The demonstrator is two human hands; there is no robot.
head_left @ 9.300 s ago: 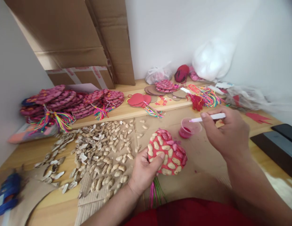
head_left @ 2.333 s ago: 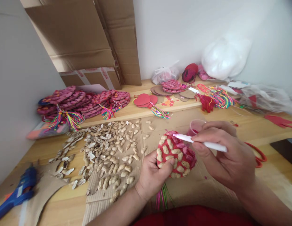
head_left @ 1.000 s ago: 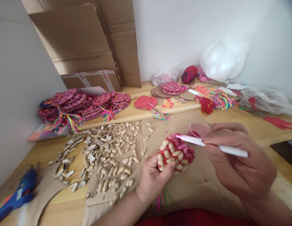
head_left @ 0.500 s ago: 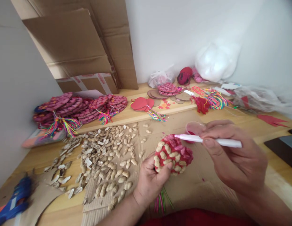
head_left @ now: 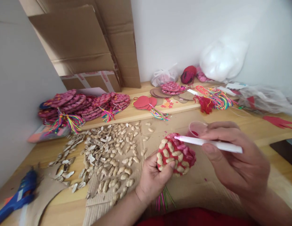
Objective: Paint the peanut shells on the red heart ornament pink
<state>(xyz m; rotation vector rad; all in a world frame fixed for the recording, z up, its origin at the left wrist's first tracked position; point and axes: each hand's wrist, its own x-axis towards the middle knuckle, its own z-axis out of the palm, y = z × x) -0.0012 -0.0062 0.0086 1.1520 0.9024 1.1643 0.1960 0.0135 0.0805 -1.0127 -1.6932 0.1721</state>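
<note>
My left hand (head_left: 155,174) is closed around the lower left edge of a red disc covered with peanut shells (head_left: 176,153), thumb on its face. Shells along the disc's top and right are coloured pink; the others are plain tan. Green and pink tassel strings (head_left: 165,198) hang below it. In my right hand (head_left: 233,153) a white marker pen (head_left: 214,144) is pinched between thumb and fingers. Its pink tip touches or nearly touches the pink shells at the disc's top. Partly behind my right fingers stands a clear plastic cup (head_left: 194,126) with dark pink liquid.
Loose peanut shells (head_left: 117,150) lie spread over cardboard on the left. A blue glue gun (head_left: 24,191) is at the lower left. Along the back are stacked pink shell discs (head_left: 89,105), red discs (head_left: 146,103), colourful tassels (head_left: 216,97) and a white bag (head_left: 223,61).
The whole view has shifted a little, so things sit slightly further right. The pen tip stays at the disc's upper pink shells, and both hands keep their grip.
</note>
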